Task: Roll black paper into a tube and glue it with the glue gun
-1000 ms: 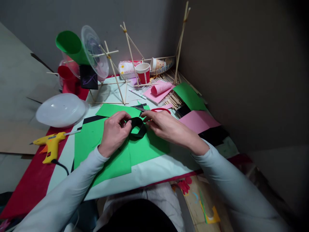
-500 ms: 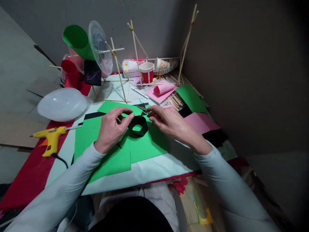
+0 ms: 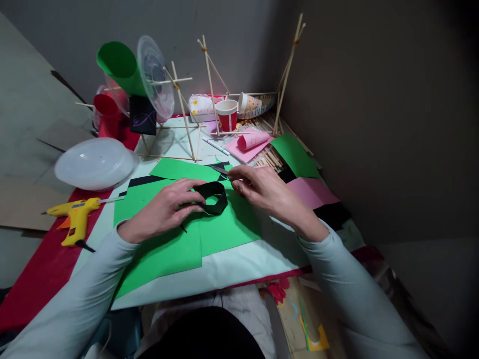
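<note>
On the green paper (image 3: 228,234) stands a black paper ring (image 3: 221,202), with several flat bends around its band. My left hand (image 3: 164,207) pinches the ring's left side, thumb low and fingers on the band. Just right of the ring, my right hand (image 3: 262,192) is closed with thumb and fingers together. From its fingertips a narrow pointed metal blade, apparently of scissors (image 3: 219,169), sticks out to the left; the handles are hidden in the hand. Black paper strips (image 3: 144,179) lie behind the left hand.
A yellow glue gun (image 3: 77,214) lies at the left near a white translucent bowl (image 3: 95,162). Stick frames (image 3: 189,129) stand at the back, with a red paper cup (image 3: 226,117) between them. Pink paper (image 3: 312,192) and wooden sticks (image 3: 271,158) are at the right.
My left hand has come down from above the ring and taken hold of its left side, tilting it slightly. The right hand stays almost in place with the blade.
</note>
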A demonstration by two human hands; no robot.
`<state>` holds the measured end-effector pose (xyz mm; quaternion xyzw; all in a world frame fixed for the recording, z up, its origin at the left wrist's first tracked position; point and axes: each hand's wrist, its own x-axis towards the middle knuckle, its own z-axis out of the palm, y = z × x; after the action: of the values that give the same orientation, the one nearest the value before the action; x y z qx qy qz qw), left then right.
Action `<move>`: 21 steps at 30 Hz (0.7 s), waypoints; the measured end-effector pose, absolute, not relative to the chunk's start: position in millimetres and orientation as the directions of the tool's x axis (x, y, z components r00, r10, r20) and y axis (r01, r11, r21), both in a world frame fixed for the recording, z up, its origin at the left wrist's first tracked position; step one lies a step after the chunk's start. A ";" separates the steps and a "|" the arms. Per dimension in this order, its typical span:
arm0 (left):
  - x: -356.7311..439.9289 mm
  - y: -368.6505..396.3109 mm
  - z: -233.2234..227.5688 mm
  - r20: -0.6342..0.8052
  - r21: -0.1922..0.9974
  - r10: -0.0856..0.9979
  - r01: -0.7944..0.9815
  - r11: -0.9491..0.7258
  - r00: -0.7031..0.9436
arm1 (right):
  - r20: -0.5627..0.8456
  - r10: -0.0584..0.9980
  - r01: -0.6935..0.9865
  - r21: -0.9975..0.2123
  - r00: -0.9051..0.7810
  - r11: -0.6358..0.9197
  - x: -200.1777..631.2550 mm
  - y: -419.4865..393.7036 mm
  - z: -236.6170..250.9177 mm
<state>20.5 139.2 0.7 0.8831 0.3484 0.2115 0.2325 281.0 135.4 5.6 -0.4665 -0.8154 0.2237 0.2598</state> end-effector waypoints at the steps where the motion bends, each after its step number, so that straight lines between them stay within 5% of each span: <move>1: 19.1 139.1 2.0 0.209 0.613 0.754 0.518 -0.597 0.623 | 0.210 0.878 0.640 -0.615 -0.429 0.460 280.9 135.4 5.9; 6: 5.2 135.0 14.9 0.065 0.886 0.942 0.415 -0.206 0.328 | 0.199 0.883 0.613 -0.654 -0.425 0.443 282.3 137.3 2.1; 11: -7.5 129.6 19.2 -0.157 0.982 0.957 0.138 0.126 0.245 | 0.173 0.864 0.521 -0.736 -0.473 0.433 279.2 139.3 -5.7; 17: -13.7 129.1 14.0 -0.142 0.985 0.951 -0.056 0.163 0.276 | 0.034 0.837 0.212 -0.961 -0.546 0.177 248.5 127.4 -0.8; 21: -13.6 129.1 7.7 -0.103 0.990 0.955 -0.066 0.126 0.277 | -0.008 0.850 0.053 -0.998 -0.526 0.024 223.3 123.8 -1.0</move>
<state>-13.6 129.1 7.7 0.5131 0.4332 0.4169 0.6126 223.3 123.8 -1.0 -0.3562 -0.6341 0.6009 0.3316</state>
